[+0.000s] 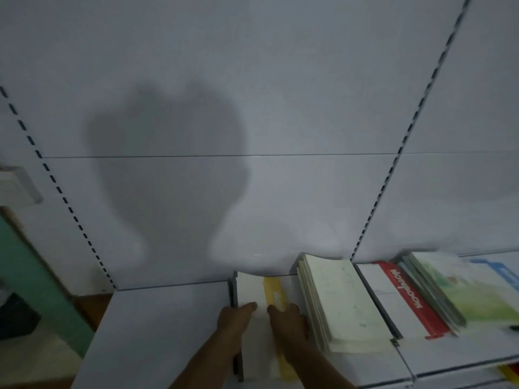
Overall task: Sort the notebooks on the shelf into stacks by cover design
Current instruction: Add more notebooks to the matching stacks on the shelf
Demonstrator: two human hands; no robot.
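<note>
Both hands [236,318] [289,321] on yellow-striped stack [261,293] | shelf [157,332] | cream stack [337,301] beside

Four notebook stacks in a row on the shelf [157,332]: left stack [261,293] under both hands, then second [337,301], third [404,299], rightmost [460,287].

Four notebook stacks are laid flat along the shelf [168,327]: yellow-striped stack [262,293], cream stack [341,301], red-banded stack [404,299], green stack [460,287] rightmost.

By the right hand [289,321], a cream notebook [261,293] with a yellow stripe; further right, a plain cream stack [342,299], a red-and-white notebook [404,299], green-tinted covers [471,287].
</note>
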